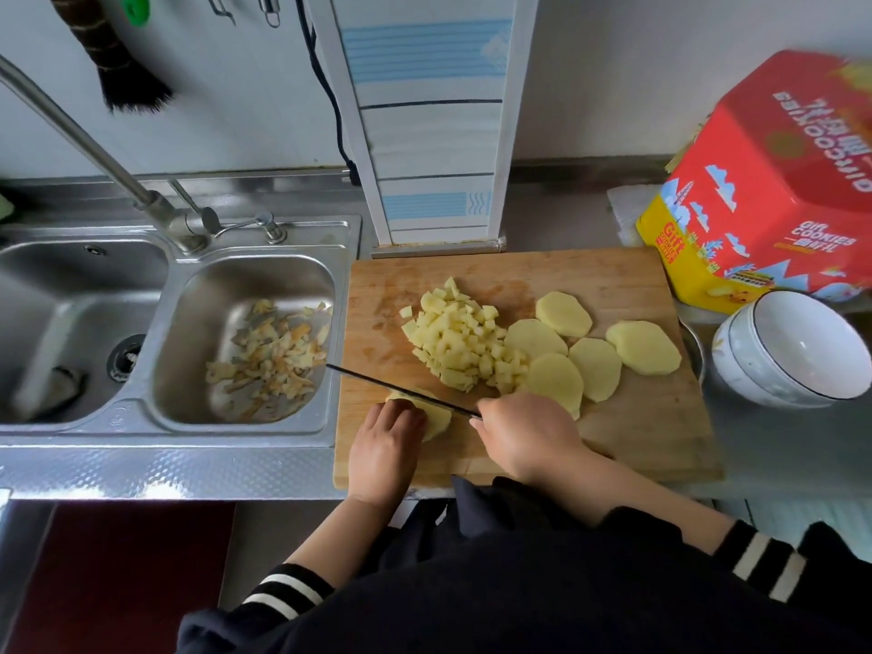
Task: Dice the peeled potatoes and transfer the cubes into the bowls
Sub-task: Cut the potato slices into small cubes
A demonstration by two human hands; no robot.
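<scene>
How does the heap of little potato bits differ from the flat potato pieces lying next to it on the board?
The potato cubes are small, blocky and heaped in one pile at the middle of the cutting board; the potato slices are broad flat ovals, spread out and partly overlapping toward the right. The cubes are fully diced; the slices are not yet. Both are pale yellow, peeled, and resting on the board.

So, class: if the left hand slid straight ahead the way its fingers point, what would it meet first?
The left hand already rests on a potato piece; just beyond its fingertips lies the knife blade, which it would probably meet first, though the blade's height is unclear.
</scene>
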